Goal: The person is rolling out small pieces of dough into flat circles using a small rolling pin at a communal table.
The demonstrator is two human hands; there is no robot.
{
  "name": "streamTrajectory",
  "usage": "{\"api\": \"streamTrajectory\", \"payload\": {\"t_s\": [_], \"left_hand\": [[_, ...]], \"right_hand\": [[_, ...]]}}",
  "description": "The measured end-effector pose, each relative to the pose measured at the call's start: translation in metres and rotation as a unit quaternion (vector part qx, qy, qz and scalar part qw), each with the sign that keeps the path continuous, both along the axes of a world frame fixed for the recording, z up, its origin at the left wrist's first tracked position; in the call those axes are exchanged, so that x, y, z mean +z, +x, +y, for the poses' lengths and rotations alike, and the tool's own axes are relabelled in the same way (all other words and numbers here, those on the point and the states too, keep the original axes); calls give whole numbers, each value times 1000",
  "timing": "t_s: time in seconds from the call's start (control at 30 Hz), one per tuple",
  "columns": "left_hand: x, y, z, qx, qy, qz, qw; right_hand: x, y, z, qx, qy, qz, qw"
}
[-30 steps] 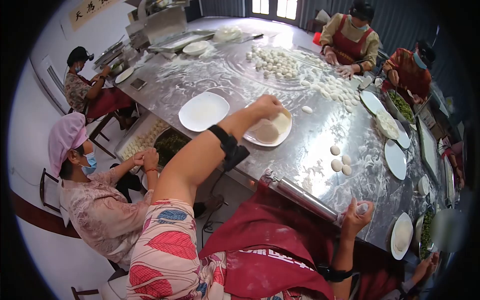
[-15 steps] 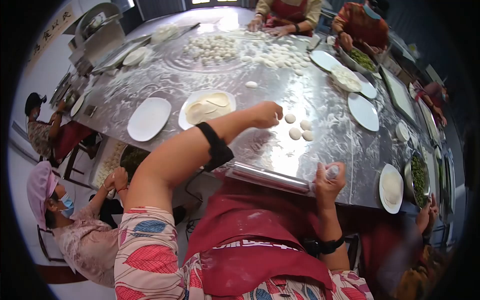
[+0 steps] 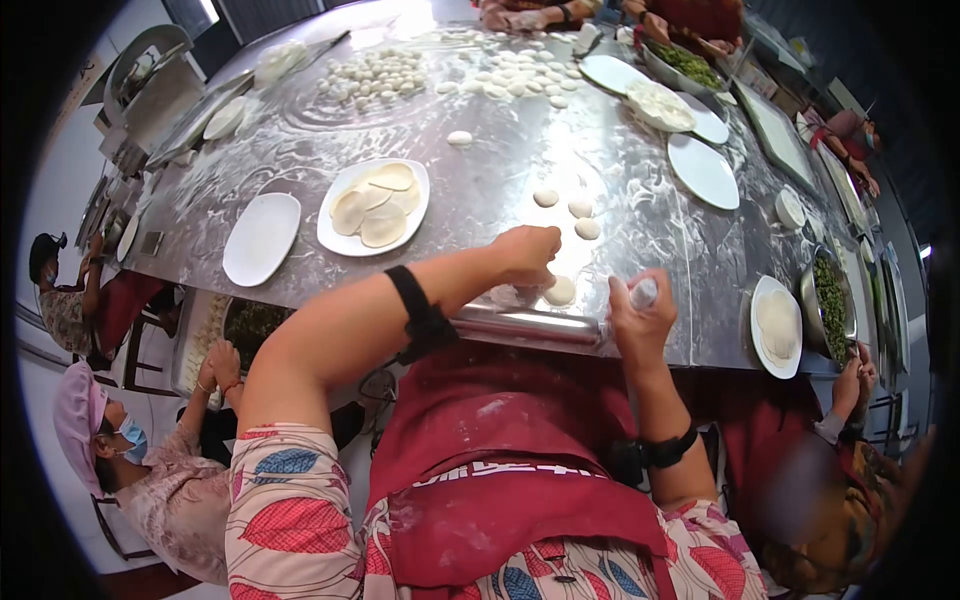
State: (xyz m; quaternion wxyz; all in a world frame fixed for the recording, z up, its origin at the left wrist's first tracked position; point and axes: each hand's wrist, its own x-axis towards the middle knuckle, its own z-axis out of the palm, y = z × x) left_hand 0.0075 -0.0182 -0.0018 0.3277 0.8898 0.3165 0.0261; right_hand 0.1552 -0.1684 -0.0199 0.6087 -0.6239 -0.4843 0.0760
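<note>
My left hand (image 3: 527, 256) is closed in a pinch on the edge of a small round dough disc (image 3: 560, 291), low over the steel table just beyond the rolling pin. In my right hand (image 3: 645, 318) is the white end handle of the metal rolling pin (image 3: 530, 326), whose roller lies along the table's near edge. Three small flattened dough pieces (image 3: 580, 209) rest on the table past my left hand. Left of them stands a square white plate (image 3: 327, 232) with several thin rolled dough wrappers (image 3: 383, 226) on it.
An oval white plate (image 3: 262, 240) sits at left on the floured steel table (image 3: 470, 195). Dough pieces (image 3: 372, 80) lie at the far side. At right are a plate of wrappers (image 3: 778, 325) and a bowl of green filling (image 3: 829, 305). Co-workers sit around.
My left hand has come toward the rolling pin with one dough disc from the group of four. The view has shifted, so the plates and table appear higher and farther left.
</note>
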Motion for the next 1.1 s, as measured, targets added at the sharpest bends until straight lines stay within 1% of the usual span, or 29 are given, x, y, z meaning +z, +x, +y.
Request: {"api": "streamTrajectory", "payload": {"t_s": [0.03, 0.07, 0.13, 0.17, 0.2, 0.23, 0.27, 0.33, 0.37, 0.47, 0.5, 0.6, 0.63, 0.73, 0.77, 0.87, 0.9, 0.93, 0.97, 1.0, 1.07, 1.1], "left_hand": [[-3, 0, -5, 17, 6, -8, 1000], [-7, 2, -6, 18, -13, -8, 1000], [11, 0, -21, -14, 10, 22, 1000], [7, 3, -18, -23, -4, 33, 999], [4, 4, -19, -30, 16, 30, 999], [1, 6, -19, -38, 37, 26, 998], [-2, 8, -18, -44, 59, 20, 997], [3, 8, -21, -75, 38, 33, 996], [5, 8, -21, -91, 29, 42, 995], [-10, 3, -14, 27, -16, -36, 999], [-7, 1, -9, 47, -82, -47, 994], [-5, 0, 1, 20, -101, -26, 994], [-2, -1, 2, -11, -115, -43, 992], [-1, -7, 4, 16, -79, 5, 997], [-5, -11, 4, 53, -105, -17, 993], [-16, -19, 5, 41, -79, -38, 995], [-14, -16, -2, 50, -65, -26, 996], [-4, -9, -7, 60, -46, -19, 997], [2, -4, -9, 73, -25, -15, 997], [0, -3, -11, 57, -22, -22, 998], [-9, -2, -5, 34, -11, -46, 998], [-19, -6, 0, 5, 11, -51, 999]], "right_hand": [[6, 1, 8, -1, 5, -17, 1000], [13, 2, 16, -1, 11, -34, 999], [25, 1, 22, 23, 15, -38, 999], [31, 0, 21, 32, 9, -40, 999], [33, 0, 20, 40, 1, -42, 998], [29, 2, 18, 31, 14, -75, 997], [30, 1, 13, 41, 4, -41, 998], [32, -7, -3, 60, -18, 32, 997], [32, -7, -7, 67, -25, 36, 997], [38, -8, -1, 56, -23, 13, 998], [39, -5, 7, 39, -14, -32, 999], [24, 8, 40, 18, -6, -65, 998], [17, 10, 48, 29, -27, -10, 999], [3, 8, 27, -10, -25, -19, 999], [5, -1, 10, -18, -36, 23, 999], [-12, 9, 18, -55, 3, -76, 996], [-3, 9, 34, -57, 1, -94, 994], [-3, 12, 54, -37, -26, -39, 998], [-8, 15, 73, -24, 0, -30, 999], [2, 12, 77, -7, -34, -15, 999], [-3, 16, 66, -26, -22, -71, 997], [4, 10, 48, -38, -15, -96, 995]]}}
